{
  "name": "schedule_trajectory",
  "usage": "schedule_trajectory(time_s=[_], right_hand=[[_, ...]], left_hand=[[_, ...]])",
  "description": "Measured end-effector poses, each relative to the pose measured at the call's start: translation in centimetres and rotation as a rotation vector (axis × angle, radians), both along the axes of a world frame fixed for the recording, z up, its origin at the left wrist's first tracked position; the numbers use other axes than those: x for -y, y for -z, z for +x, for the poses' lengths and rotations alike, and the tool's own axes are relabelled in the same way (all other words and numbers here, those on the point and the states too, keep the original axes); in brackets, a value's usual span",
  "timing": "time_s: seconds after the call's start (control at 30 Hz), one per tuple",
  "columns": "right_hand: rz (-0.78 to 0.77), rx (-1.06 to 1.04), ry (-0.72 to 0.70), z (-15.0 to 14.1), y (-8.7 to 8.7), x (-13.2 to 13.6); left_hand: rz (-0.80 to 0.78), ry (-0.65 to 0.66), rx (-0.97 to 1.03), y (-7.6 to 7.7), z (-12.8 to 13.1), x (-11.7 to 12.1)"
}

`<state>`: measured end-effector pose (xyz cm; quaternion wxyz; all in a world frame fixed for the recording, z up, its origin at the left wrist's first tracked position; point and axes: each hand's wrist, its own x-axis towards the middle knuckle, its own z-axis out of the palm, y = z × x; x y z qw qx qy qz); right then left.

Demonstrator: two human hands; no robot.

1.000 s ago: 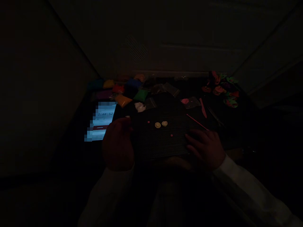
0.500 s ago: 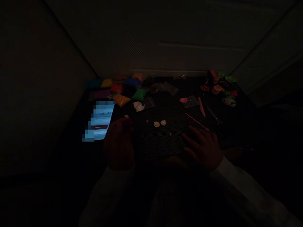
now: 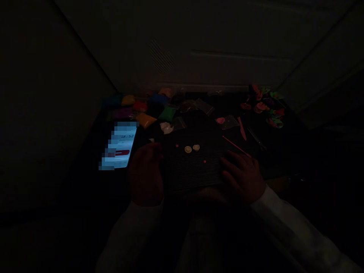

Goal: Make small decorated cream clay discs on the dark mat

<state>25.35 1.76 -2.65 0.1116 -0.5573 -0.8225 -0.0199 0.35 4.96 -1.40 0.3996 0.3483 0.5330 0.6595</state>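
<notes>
In dim light, my right hand point(image 3: 241, 175) lies on the dark tabletop with its fingers spread and nothing in them. Just beyond its fingertips is a thin pink modelling stick point(image 3: 234, 145). My left hand point(image 3: 146, 174) rests on its side by the lit phone point(image 3: 125, 148), fingers loosely bent and apart, with nothing visible in them. Between the hands sit two small cream coiled clay pieces, one on the left point(image 3: 188, 149) and one on the right point(image 3: 196, 148). A tiny pink ball point(image 3: 204, 162) lies nearer me, another pink ball point(image 3: 176, 146) farther left.
Several coloured clay packets, such as an orange one point(image 3: 146, 120) and a green one point(image 3: 167, 113), lie at the back left. White clay point(image 3: 166, 127) and pink clay point(image 3: 221, 120) sit by clear bags. A pink knife point(image 3: 242, 129), tweezers-like tool point(image 3: 256, 138) and colourful clay shapes point(image 3: 261, 107) are at right.
My left hand has shifted slightly right, away from the phone. The right hand has barely moved, and the small clay pieces lie where they were.
</notes>
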Motion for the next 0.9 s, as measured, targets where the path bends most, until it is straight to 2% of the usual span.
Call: schedule_trajectory(time_s=[0.17, 0.47, 0.57, 0.7, 0.8, 0.9], right_hand=[[0.012, -0.143, -0.031, 0.7, 0.6, -2.3], [0.043, -0.237, 0.029, 0.2, 0.7, -3.5], [0.037, -0.244, 0.022, 0.0, 0.7, -3.5], [0.032, -0.278, -0.015, -0.2, 0.1, -3.3], [0.074, -0.362, -0.093, -0.7, -1.2, -2.7], [0.121, -0.423, -0.172, -1.8, -2.9, -1.9]], left_hand=[[0.035, -0.047, 0.043, -0.3, 0.3, 0.0], [-0.018, -0.037, -0.213, -0.3, 0.8, 0.6], [-0.029, -0.013, -0.232, -0.5, 1.1, 0.9], [-0.093, 0.167, -0.331, -1.2, 2.1, 1.2], [-0.105, 0.379, -0.485, -1.9, 3.3, 1.2], [-0.102, 0.528, -0.496, -2.2, 4.3, 1.2]])
